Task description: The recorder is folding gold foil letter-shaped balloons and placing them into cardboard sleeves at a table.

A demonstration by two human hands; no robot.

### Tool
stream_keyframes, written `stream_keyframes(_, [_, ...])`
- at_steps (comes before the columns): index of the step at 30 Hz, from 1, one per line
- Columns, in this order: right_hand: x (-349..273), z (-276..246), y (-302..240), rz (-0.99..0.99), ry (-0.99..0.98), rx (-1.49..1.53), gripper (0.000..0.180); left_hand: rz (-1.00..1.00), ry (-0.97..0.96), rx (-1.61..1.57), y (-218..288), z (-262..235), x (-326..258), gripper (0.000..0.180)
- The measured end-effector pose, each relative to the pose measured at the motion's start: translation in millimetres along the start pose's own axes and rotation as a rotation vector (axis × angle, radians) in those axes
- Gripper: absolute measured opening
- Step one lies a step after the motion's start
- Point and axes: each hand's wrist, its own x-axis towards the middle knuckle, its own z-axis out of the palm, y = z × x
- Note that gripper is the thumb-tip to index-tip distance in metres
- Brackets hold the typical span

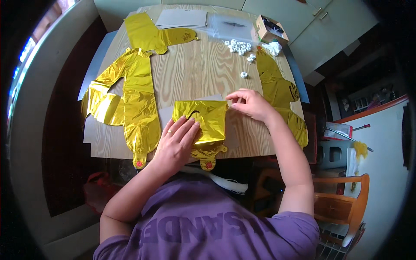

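A gold foil balloon (212, 119), folded into a rough rectangle, lies at the near middle of the table. My left hand (177, 141) rests flat on its left part, fingers stretched out over the foil. At the far right corner of the balloon my right hand (251, 104) has thumb and forefinger brought together in a pinch, on what looks like a small tab; the fingertips partly hide it. Beneath the balloon is a pale grey sheet (165, 113). Toward me, a rounded end with a red-marked tab (208, 164) hangs over the table's edge.
Unfolded gold foil balloons lie at left (141, 95), far left (145, 32) and right (277, 82). Several small white rolls (238, 46), clear plastic bags (232, 28), white sheets (182, 18) and a box (272, 30) occupy the far side. A wooden chair (338, 203) stands right.
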Motion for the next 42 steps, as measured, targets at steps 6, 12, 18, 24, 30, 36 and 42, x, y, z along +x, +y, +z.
stream_keyframes(6, [-7,-2,-30,-0.190,-0.031,-0.338,0.056,0.011,0.013,0.066,2,-7,10,0.039])
stream_keyframes(12, [-77,37,-96,-0.514,0.130,-0.716,0.066,0.031,-0.008,0.126,4,-13,13,0.038])
stream_keyframes(18, [-59,57,-70,-0.734,0.358,-0.759,0.019,0.046,-0.232,-0.167,-3,-44,33,0.074])
stream_keyframes(24, [-40,-2,-73,-0.546,0.349,-0.429,0.031,-0.306,-0.466,-0.769,-84,-73,62,0.096])
stream_keyframes(30, [24,-52,-63,-0.030,-0.007,0.025,0.015,-0.434,-0.462,-1.123,-87,-24,75,0.036])
stream_keyframes(36, [84,-58,-65,0.039,-0.154,-0.051,0.016,-0.759,-0.423,-1.123,-81,-19,64,0.026])
stream_keyframes(42, [98,-51,-64,0.018,-0.243,0.151,0.014,-0.864,-0.318,-1.039,-73,-22,58,0.040])
